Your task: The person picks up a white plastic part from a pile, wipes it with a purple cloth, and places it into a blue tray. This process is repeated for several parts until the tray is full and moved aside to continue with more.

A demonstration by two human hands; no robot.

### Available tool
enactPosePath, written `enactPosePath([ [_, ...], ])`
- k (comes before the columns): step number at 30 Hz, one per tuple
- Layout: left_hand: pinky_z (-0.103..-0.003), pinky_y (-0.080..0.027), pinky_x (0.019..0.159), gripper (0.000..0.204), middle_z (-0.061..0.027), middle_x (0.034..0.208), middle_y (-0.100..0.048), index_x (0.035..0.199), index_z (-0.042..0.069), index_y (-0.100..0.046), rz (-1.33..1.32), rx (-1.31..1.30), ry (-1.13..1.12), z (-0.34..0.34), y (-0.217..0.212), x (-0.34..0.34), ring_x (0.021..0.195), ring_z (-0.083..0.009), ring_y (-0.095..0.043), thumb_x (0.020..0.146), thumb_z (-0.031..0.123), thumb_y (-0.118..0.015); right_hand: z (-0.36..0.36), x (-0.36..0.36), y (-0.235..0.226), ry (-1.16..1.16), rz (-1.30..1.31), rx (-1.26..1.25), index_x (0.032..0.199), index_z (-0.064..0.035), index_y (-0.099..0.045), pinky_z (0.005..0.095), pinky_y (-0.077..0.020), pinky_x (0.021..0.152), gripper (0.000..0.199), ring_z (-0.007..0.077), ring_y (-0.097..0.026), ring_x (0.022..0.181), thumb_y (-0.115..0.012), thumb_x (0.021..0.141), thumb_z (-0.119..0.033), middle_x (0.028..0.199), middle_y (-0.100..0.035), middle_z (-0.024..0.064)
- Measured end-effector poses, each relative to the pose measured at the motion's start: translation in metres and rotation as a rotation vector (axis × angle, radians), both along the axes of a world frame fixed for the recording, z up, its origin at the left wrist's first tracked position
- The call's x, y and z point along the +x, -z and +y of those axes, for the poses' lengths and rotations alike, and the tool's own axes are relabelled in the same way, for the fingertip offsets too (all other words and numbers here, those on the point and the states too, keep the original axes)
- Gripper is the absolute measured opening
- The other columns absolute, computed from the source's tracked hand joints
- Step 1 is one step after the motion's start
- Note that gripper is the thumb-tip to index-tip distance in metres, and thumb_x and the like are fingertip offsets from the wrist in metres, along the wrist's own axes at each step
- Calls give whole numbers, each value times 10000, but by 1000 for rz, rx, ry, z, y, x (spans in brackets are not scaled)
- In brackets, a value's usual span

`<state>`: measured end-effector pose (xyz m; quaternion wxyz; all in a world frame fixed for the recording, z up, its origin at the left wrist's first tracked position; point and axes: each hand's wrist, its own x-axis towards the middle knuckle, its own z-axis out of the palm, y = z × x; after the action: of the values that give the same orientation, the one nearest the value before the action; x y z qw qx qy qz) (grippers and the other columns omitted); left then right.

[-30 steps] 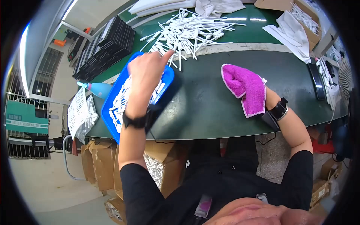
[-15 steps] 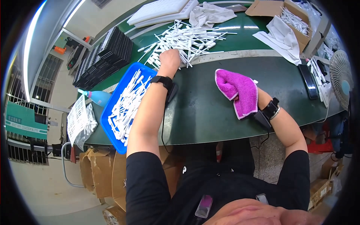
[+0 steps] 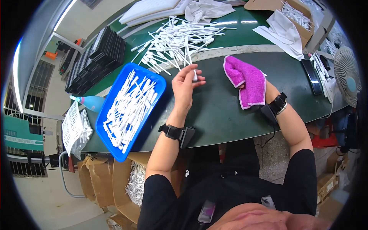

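We pinch a white swab (image 3: 195, 76) in our left hand (image 3: 184, 86).
It sits between thumb and fingers, right of the blue tray (image 3: 160, 82); our right hand (image 3: 242, 86) clasps a magenta terry cloth (image 3: 253, 83).

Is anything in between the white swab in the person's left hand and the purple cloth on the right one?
Nothing visible stands between the white swab in the left hand and the purple cloth; there is just a gap over the dark green tabletop.
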<state>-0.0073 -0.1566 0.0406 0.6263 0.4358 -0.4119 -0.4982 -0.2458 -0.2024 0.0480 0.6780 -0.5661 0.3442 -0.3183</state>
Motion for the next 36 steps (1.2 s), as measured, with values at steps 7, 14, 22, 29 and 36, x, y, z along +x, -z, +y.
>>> enactPosePath([
  [7,-245,-537,591,423,-124,958,-663,1302,9,-470,13,-19,-69,6,-4,3,699,-141,-636,905,116,-567,-14,-8,19,-47,-54,63,1408,-72,-403,178,-401,586,467,25,-442,667,-494,954,-121,853,-525,-62],
  [14,-257,-537,651,447,-135,966,-667,1314,1,-455,87,58,-19,11,-11,0,752,-162,-660,887,109,-535,-9,-5,15,-52,-14,-116,1405,-49,-399,184,-435,633,458,22,-479,731,-482,956,-94,940,-555,-51],
  [22,-274,-550,701,383,-149,1004,-666,1246,-32,-515,322,148,61,12,-10,-2,847,-187,-674,916,156,-561,-12,-5,24,-29,-13,-80,1359,-80,-460,170,-404,558,410,14,-486,677,-514,963,-172,909,-575,-58],
  [29,-258,-554,672,310,-142,1012,-661,1185,-29,-561,134,72,81,9,-1,1,859,-175,-668,947,169,-545,-7,-3,15,-6,85,-130,1367,-101,-456,179,-418,559,421,18,-495,677,-519,959,-180,904,-577,-58],
  [36,-254,-548,643,299,-124,999,-654,1186,-29,-552,112,81,101,9,1,-3,801,-155,-657,960,164,-520,-11,-6,19,-21,56,-88,1357,-106,-470,185,-422,563,408,20,-497,678,-518,959,-182,885,-571,-57],
])
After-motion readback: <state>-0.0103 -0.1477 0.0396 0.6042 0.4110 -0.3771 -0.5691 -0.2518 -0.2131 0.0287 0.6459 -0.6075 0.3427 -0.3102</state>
